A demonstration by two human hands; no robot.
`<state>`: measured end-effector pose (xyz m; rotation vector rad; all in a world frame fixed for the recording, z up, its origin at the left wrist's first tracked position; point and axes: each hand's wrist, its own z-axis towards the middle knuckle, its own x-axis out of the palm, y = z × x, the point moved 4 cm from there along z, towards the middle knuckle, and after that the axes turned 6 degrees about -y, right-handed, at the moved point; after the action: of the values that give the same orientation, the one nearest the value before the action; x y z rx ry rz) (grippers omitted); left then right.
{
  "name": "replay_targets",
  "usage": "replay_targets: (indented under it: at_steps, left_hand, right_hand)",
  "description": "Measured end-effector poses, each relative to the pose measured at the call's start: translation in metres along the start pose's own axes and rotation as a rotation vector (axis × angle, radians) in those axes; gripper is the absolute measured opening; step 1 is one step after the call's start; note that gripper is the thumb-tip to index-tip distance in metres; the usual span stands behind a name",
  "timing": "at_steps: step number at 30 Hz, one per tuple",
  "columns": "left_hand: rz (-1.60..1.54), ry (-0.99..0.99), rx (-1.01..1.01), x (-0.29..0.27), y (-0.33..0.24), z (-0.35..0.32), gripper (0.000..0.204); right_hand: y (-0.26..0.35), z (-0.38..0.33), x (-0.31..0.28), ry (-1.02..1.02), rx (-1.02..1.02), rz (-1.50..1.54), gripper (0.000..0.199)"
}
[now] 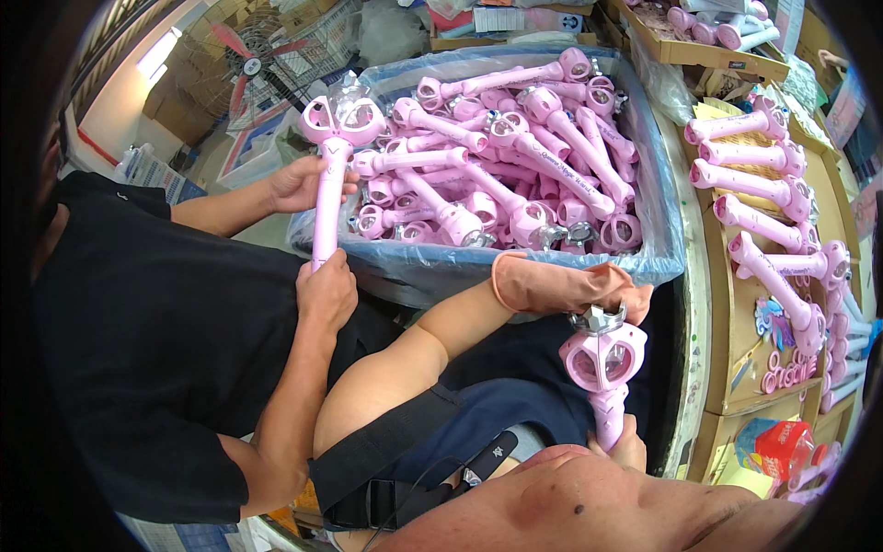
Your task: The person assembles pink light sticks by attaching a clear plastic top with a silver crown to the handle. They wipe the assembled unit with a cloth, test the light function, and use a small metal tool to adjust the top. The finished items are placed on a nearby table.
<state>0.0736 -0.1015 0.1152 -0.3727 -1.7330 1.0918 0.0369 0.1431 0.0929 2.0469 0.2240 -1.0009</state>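
A pink toy wand (602, 359) stands nearly upright in front of me, with a clear round head and a silver crown on top. My left hand (630, 296), in an orange glove, has its fingers closed at the crown. Lower down, my right hand (627, 449) grips the wand's handle; part of that hand is hidden. To the left, a co-worker in a black shirt (166, 340) holds another pink wand (328, 198) with both hands, one at the handle's end and one below the head.
A large blue bin (658, 184) lined with clear plastic is heaped with pink wands. On the right, more wands (750, 179) lie in rows over a cardboard tray (736, 382) with small pink rings (786, 373). A fan (250, 66) stands at the far left.
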Motion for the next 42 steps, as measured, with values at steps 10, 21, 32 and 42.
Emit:
replay_targets:
  at_steps: [10, 21, 32, 42]
  left_hand:
    - [0.355, 0.026, 0.082, -0.005, 0.008, 0.004, 0.033]
    - [1.158, 0.283, 0.203, 0.011, -0.006, 0.012, 0.027]
    - [0.464, 0.161, 0.131, 0.019, -0.006, -0.001, 0.034]
    - [-0.112, 0.087, -0.015, 0.016, -0.005, -0.006, 0.041]
  right_hand:
    - [-0.007, 0.003, 0.0, -0.032, 0.011, -0.041, 0.041]
    - [-0.006, 0.004, 0.017, -0.048, 0.05, -0.117, 0.043]
    - [-0.012, 0.0, 0.013, -0.071, 0.062, -0.101, 0.045]
    - [-0.01, -0.003, 0.017, -0.1, 0.072, -0.031, 0.046]
